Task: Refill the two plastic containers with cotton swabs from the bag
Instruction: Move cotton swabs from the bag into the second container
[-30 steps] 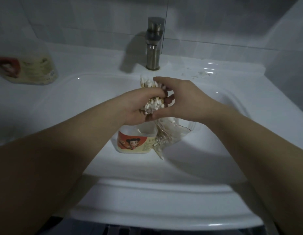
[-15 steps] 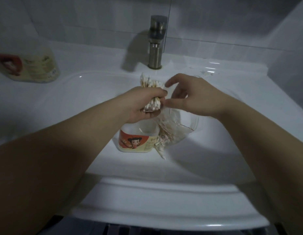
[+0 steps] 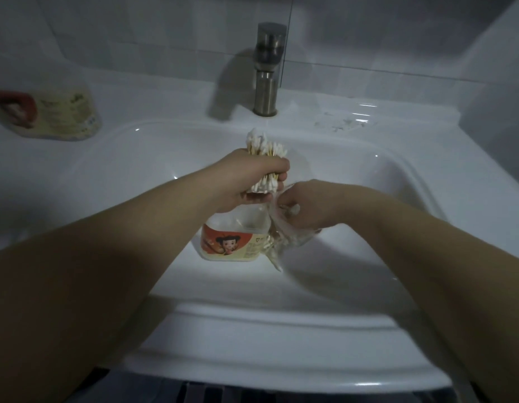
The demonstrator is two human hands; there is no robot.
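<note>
My left hand (image 3: 246, 181) grips a thick bundle of cotton swabs (image 3: 265, 149) upright over the sink basin, white tips showing above and below the fist. Below it stands an open plastic container (image 3: 232, 242) with an orange cartoon label, inside the basin. My right hand (image 3: 307, 205) reaches down into the clear plastic bag (image 3: 281, 239), which hangs beside the container's right side with a few swabs left inside; its fingers are curled in the bag's mouth. A second container (image 3: 54, 114) with a similar label lies on the counter at the far left.
The white sink (image 3: 398, 181) fills the middle of the view. A metal faucet (image 3: 267, 68) stands behind the basin. Tiled wall rises at the back. The sink's front rim (image 3: 281, 338) is close to me.
My right hand left the swab bundle and dropped down into the bag's mouth. My left hand keeps the bundle in about the same place.
</note>
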